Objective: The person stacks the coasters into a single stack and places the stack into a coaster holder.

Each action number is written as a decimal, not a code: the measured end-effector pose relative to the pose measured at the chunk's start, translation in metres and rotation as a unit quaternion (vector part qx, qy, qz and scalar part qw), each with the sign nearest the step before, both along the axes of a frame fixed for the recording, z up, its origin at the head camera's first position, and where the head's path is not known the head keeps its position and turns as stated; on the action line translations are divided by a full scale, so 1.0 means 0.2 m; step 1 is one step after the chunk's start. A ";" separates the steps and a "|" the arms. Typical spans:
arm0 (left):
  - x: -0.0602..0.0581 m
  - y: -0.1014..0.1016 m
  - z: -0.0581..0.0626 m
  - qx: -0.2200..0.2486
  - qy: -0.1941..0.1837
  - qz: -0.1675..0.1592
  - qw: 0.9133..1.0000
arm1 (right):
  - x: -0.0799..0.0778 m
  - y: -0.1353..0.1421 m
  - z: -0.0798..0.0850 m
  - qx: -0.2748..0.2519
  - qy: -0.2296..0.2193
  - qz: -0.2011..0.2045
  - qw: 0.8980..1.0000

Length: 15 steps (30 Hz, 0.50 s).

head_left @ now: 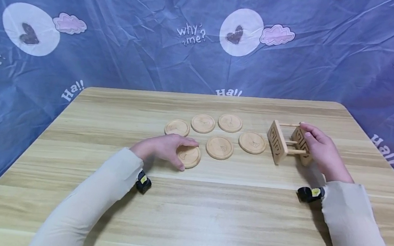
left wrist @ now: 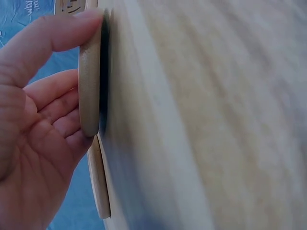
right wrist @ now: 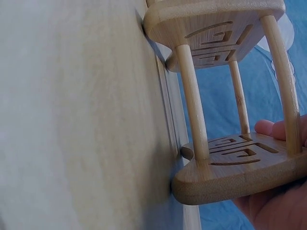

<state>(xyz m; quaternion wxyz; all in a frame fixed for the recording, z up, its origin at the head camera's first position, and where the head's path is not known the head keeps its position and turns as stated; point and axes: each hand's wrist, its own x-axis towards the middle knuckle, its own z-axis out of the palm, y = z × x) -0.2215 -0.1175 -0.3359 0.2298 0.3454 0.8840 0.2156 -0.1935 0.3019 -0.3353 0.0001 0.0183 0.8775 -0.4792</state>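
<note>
At the near left of a loose group on the tabletop (head_left: 186, 219), one round wooden disc (head_left: 191, 157) sits in the left hand (head_left: 165, 148), thumb and fingers part-spread and gripping its rim. The head view shows line markings on its upper face, partly covered by that hand. The left wrist view shows only its edge, with a dark strip between its underside and the table, a detail not visible from above. Five other discs (head_left: 219, 148) lie beyond and to the right, flat and uncovered.

Further right is a wooden rack (head_left: 277, 143), its right panel pinched in the partly closed right hand (head_left: 321, 151), which hides much of that panel from the head camera. The right wrist view reveals fingertips against the panel's inner face, cut-out patterning and three connecting rods.

Black devices (head_left: 310, 194) are worn at both wrists, by pale sleeves (head_left: 363, 235). Blue printed cloth (head_left: 128, 50) hangs behind.
</note>
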 end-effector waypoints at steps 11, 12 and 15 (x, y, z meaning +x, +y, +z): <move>0.01 0.03 0.01 -0.002 0.014 0.003 1.000 | 0.00 0.00 0.00 -0.010 -0.003 0.004 1.000; 0.01 0.03 0.01 -0.003 0.013 0.007 1.000 | 0.00 0.00 0.00 -0.010 -0.003 0.005 1.000; 0.01 0.05 0.01 -0.004 0.016 0.014 1.000 | 0.00 0.00 0.00 -0.010 -0.003 0.006 1.000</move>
